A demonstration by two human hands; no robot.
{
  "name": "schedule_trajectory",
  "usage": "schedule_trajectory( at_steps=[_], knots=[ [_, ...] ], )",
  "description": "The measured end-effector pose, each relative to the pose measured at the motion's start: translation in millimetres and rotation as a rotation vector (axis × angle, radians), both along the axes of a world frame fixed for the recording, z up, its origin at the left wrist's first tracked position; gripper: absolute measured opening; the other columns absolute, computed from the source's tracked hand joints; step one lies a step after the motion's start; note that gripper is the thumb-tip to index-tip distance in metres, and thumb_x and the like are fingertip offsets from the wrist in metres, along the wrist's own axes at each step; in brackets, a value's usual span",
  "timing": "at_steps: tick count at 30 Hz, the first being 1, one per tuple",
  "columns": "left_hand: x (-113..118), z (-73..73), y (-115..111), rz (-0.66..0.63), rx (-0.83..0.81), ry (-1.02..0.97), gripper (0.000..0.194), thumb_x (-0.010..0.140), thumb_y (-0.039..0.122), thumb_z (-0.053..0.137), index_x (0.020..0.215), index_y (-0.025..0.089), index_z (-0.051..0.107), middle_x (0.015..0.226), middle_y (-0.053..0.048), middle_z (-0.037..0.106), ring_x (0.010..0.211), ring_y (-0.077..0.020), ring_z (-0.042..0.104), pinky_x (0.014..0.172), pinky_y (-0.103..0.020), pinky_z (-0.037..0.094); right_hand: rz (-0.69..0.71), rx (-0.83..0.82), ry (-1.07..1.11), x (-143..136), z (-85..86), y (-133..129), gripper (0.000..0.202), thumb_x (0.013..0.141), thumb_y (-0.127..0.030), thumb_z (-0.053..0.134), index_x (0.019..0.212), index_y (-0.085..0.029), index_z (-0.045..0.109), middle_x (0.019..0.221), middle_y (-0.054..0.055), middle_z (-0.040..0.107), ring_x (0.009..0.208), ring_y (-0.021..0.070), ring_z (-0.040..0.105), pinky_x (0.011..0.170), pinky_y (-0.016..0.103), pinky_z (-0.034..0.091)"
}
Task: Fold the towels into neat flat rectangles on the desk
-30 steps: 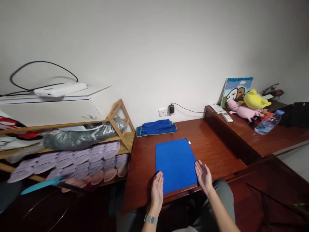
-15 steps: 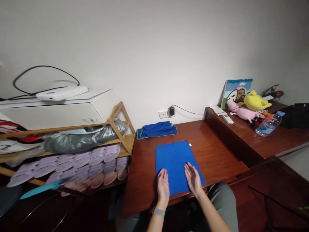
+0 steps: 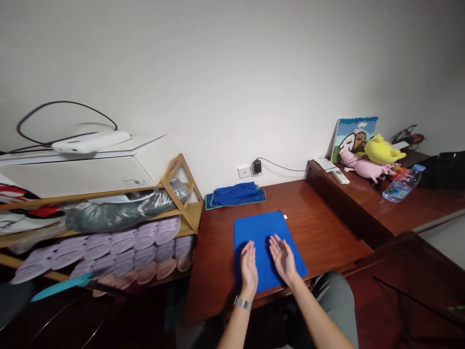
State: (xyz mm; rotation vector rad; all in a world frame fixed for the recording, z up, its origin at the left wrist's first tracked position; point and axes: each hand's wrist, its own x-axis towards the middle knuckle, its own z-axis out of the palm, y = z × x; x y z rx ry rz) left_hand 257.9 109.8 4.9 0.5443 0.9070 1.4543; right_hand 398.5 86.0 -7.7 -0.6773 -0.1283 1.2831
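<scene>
A blue cloth lies flat on the brown wooden table, with a small white tag at its upper right edge. Over the cloth's left part is my left hand, palm turned inward, fingers extended, nothing in it; a silver band circles that wrist. My right hand hovers over the right part, palm up and inward, fingers spread and holding nothing. Whether either hand touches the cloth cannot be made out. More blue cloths, folded, rest at the table's back by the wall.
Left of the table, a wooden rack holds several slippers, wrapped items and a white box. On the raised desk to the right are a bottle, plush toys, a remote and a picture. A black plug sits in the wall.
Both my hands have moved slightly farther up over the cloth and closer together. The blue cloth has stayed in place.
</scene>
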Motion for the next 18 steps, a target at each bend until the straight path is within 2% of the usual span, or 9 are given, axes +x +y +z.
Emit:
schedule_trajectory(
  at_steps=[2, 4, 8, 10, 12, 15, 18],
  knots=[
    [13.1, 4.4, 9.0, -0.041, -0.058, -0.028, 0.042, 0.086, 0.048, 0.072, 0.118, 0.022, 0.076, 0.156, -0.018, 0.068, 0.159, -0.0364, 0.051, 0.138, -0.057, 0.033, 0.016, -0.02, 0.0, -5.0, -1.0, 13.6, 0.045, 0.087, -0.057, 0.081, 0.118, -0.025, 0.082, 0.14, 0.011, 0.079, 0.149, 0.0287, 0.062, 0.126, 0.049, 0.05],
    [11.6, 5.2, 15.8, -0.007, -0.131, -0.047, 0.037, 0.087, 0.046, 0.071, 0.116, 0.023, 0.076, 0.157, -0.017, 0.067, 0.161, -0.0337, 0.05, 0.139, -0.054, 0.032, -0.014, -0.059, 0.004, 6.2, -6.8, 19.8, 0.044, 0.084, -0.056, 0.082, 0.115, -0.025, 0.081, 0.134, 0.011, 0.081, 0.146, 0.0278, 0.064, 0.124, 0.048, 0.051],
    [-20.9, -1.2, 17.6, 0.063, -0.173, -0.043, 0.03, 0.089, 0.043, 0.069, 0.112, 0.026, 0.077, 0.157, -0.013, 0.068, 0.162, -0.0297, 0.048, 0.139, -0.049, 0.031, -0.159, -0.104, -0.012, 59.1, -19.1, 11.9, 0.042, 0.082, -0.057, 0.081, 0.112, -0.028, 0.08, 0.127, 0.007, 0.083, 0.144, 0.0256, 0.065, 0.125, 0.047, 0.049],
    [-40.7, -6.6, 13.4, 0.103, -0.171, -0.026, 0.027, 0.09, 0.042, 0.068, 0.109, 0.026, 0.078, 0.153, -0.012, 0.071, 0.16, -0.0293, 0.051, 0.139, -0.049, 0.032, -0.217, -0.112, -0.028, 83.6, -20.2, 4.5, 0.042, 0.081, -0.056, 0.081, 0.112, -0.027, 0.08, 0.129, 0.007, 0.082, 0.146, 0.0261, 0.063, 0.127, 0.047, 0.048],
    [-57.3, -11.7, 7.9, 0.167, -0.157, -0.003, 0.025, 0.092, 0.039, 0.065, 0.108, 0.025, 0.078, 0.149, -0.011, 0.074, 0.159, -0.028, 0.052, 0.14, -0.047, 0.032, -0.251, -0.118, -0.039, 96.8, -16.8, -1.2, 0.043, 0.081, -0.055, 0.08, 0.113, -0.026, 0.081, 0.133, 0.009, 0.081, 0.149, 0.0265, 0.061, 0.13, 0.047, 0.045],
    [-69.0, -14.0, 0.5, 0.234, -0.111, 0.028, 0.024, 0.092, 0.038, 0.065, 0.107, 0.025, 0.078, 0.146, -0.009, 0.076, 0.16, -0.0272, 0.051, 0.14, -0.045, 0.031, -0.274, -0.106, -0.047, 90.2, -5.7, -6.2, 0.041, 0.082, -0.054, 0.08, 0.113, -0.027, 0.081, 0.137, 0.007, 0.08, 0.152, 0.0257, 0.058, 0.132, 0.046, 0.041],
    [-56.8, -8.5, -5.4, 0.188, -0.035, 0.03, 0.03, 0.089, 0.044, 0.069, 0.109, 0.024, 0.079, 0.146, -0.011, 0.076, 0.158, -0.0318, 0.053, 0.139, -0.05, 0.033, -0.215, -0.044, -0.032, 55.0, 5.0, -11.7, 0.043, 0.083, -0.055, 0.08, 0.117, -0.028, 0.082, 0.14, 0.007, 0.079, 0.153, 0.026, 0.058, 0.132, 0.047, 0.041]
  ],
)
